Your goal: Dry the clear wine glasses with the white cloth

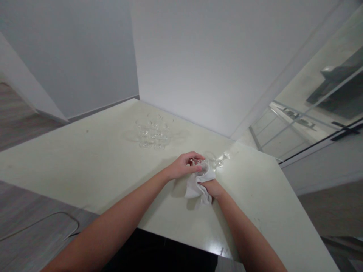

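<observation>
A clear drinking glass is in my left hand, with my fingers and thumb curved around its side. A white cloth is bunched against the glass, and one end hangs towards the table. My right hand is closed on this cloth, its fingers largely covered by the folds. Whether part of the cloth sits inside the glass, I cannot tell. Just beyond, to the right, is another clear glass with a round foot.
Several clear stemmed glasses stand grouped on the white table, left of my hands. Behind the table rises a white wall. A framed glass door is on the right. A cable lies at lower left.
</observation>
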### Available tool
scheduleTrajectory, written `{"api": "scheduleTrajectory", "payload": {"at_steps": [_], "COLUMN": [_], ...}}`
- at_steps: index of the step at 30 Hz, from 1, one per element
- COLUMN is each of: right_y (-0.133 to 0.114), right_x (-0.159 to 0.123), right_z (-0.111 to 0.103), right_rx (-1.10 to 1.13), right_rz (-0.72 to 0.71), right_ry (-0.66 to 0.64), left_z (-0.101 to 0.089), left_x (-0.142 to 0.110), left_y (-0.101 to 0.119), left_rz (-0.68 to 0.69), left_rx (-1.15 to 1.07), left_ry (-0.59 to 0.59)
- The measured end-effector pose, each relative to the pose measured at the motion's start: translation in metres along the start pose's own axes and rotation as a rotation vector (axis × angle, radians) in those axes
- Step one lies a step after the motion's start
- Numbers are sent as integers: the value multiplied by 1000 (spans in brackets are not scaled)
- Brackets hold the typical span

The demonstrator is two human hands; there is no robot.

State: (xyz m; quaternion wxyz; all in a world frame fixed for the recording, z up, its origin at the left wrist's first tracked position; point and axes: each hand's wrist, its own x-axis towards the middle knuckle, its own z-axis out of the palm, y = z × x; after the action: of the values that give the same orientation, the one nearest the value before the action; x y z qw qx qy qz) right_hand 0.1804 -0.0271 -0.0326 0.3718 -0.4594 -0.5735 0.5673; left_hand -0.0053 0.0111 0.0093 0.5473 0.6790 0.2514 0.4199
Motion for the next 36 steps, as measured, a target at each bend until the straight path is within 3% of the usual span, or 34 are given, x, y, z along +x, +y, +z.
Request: {"api": "scheduleTrajectory", "payload": {"at_steps": [2, 6, 11, 15, 19, 24, 26, 28, 33, 36], "right_y": [1, -2, -4, -2, 2, 3, 1, -3, -9, -6], "right_x": [-2, -3, -7, -10, -10, -8, -6, -2, 9, 12], "right_z": [-1, 1, 1, -2, -4, -4, -2, 1, 4, 4], "right_rx": [23, -67, -58, -39, 16, 95, 155, 267, 560, 589], "right_rz": [65, 5, 155, 139, 174, 162, 155, 163, 183, 246], "right_ry": [-2, 17, -107, -37, -70, 14, 40, 58, 158, 41], "left_z": [0, 0, 1, 1, 0, 8, 10, 7, -16, -23], "left_x": [1, 0, -2, -1, -1, 0, 2, 4, 8, 7], "left_y": [-3, -2, 4, 3, 2, -1, -2, -3, -5, -4], "left_rz": [-16, -20, -31, -56, -44, -91, -96, -59, 124, 202], "left_rx": [-180, -266, -353, -217, -376, -184, -197, -272, -366, -306], "left_ry": [-79, -15, -219, -38, -214, 39, 81, 141, 483, 539]}}
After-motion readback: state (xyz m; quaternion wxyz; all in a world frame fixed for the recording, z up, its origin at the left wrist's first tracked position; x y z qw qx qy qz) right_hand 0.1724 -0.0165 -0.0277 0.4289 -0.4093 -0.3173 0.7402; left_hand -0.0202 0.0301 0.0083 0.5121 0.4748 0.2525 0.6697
